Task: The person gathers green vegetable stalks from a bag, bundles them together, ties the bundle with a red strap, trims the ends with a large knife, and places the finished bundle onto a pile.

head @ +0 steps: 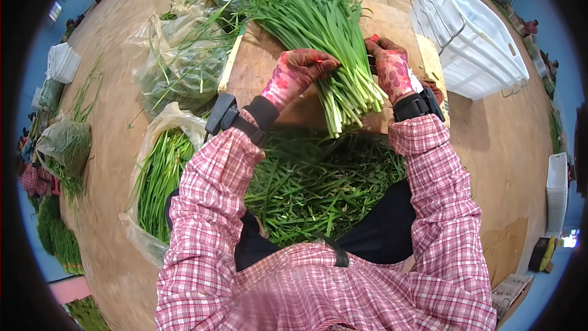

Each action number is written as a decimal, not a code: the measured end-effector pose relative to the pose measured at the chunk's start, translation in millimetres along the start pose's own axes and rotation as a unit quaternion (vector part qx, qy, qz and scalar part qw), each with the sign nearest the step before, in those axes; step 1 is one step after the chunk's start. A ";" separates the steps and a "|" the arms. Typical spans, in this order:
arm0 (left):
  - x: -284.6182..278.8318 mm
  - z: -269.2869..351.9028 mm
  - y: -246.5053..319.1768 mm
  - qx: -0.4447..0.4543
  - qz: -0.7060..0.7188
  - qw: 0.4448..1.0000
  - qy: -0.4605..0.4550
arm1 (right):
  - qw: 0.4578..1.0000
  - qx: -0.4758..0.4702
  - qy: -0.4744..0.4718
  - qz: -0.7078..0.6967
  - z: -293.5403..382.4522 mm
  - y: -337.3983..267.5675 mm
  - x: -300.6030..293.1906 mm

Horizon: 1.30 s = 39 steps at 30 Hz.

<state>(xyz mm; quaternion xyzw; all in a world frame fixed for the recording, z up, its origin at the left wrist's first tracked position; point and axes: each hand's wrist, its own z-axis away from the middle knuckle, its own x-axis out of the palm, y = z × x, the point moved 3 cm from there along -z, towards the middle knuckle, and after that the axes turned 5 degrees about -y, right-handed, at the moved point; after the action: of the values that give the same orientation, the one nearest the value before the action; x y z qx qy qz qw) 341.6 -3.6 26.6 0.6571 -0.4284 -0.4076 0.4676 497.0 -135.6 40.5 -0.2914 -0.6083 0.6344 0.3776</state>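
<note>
A large bundle of green leafy stalks, resembling garlic chives (337,41), lies across a wooden board (257,64), its pale cut ends pointing towards me. My left hand (301,71), in a stained pink patterned glove, is at the bundle's left edge, thumb and fingertips pinched together; whether a stalk is between them cannot be told. My right hand (390,64), gloved alike, is at the bundle's right side, its fingers bent and partly hidden behind the stalks. Both wrists carry black straps with devices. Loose green leaves and trimmings (321,184) lie heaped between my legs, below the board.
Stacked white plastic crates (473,41) stand right of the board. Clear plastic bags of greens (183,64) lie left of it, and an open bag of stalks (161,184) is beside my left leg. Another bag (69,145) stands farther left. People sit at the far left and right edges.
</note>
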 end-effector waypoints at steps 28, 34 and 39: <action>58.4 56.9 17.3 0.180 -0.356 0.905 0.147 | 0.933 -0.203 -0.023 0.298 9.8 12.5 33.1; 56.2 55.3 43.0 0.234 -0.453 0.842 0.174 | 0.904 -0.269 -0.017 0.334 10.9 15.4 35.5; 54.8 21.8 43.3 0.291 -0.437 0.826 0.207 | 0.914 -0.317 -0.016 0.252 21.1 21.0 29.7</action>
<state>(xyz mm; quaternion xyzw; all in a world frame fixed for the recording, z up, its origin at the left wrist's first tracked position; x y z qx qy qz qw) 329.8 -69.6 55.9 0.9501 -0.0887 -0.2799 0.1052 460.7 -122.0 24.2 -0.5294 -0.6895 0.4873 0.0832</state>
